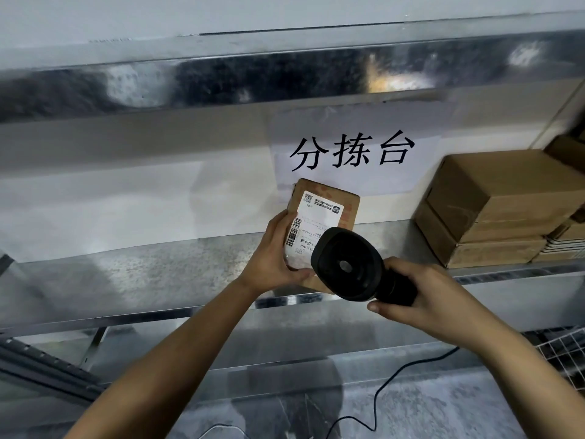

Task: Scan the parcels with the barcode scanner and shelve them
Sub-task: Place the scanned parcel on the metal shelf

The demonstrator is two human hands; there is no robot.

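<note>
Our left hand (271, 252) grips a small brown parcel (319, 223) with a white barcode label; our right hand (424, 291) clasps the black scanner (348, 267).

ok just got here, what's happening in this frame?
A person is scanning a parcel at a metal shelf. The left hand grips a small cardboard parcel with its shipping label facing up, while the right hand holds a black corded barcode scanner aimed at the label. More cardboard boxes are stacked at the right end of the shelf. This parcel is not yet shelved.
</note>
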